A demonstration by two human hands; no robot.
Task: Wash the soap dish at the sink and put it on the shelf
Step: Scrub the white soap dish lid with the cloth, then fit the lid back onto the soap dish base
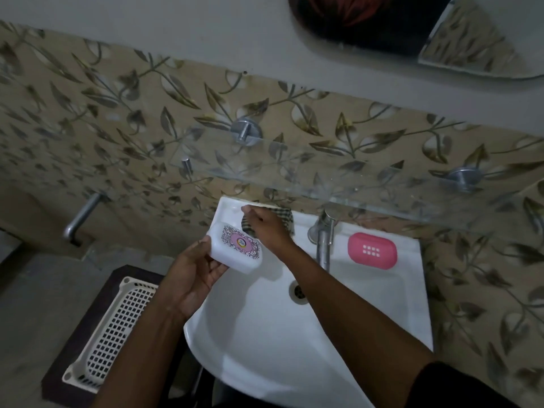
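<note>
My left hand [191,275] grips a white soap dish [235,248] with a pink and black patterned label, holding it tilted over the left rim of the white sink [265,334]. My right hand [265,228] reaches to the sink's back left corner, its fingers closed on a checkered cloth [287,219] that lies there. A pink soap dish part [372,251] with a grid of holes rests on the sink's rim right of the tap [323,240]. The glass shelf [294,172] runs along the wall just above the sink, with nothing on it.
A white plastic basket [117,328] sits on a dark stand left of the sink. A metal pipe [82,216] juts from the leaf-patterned wall at the left. A mirror [471,39] hangs at the top right.
</note>
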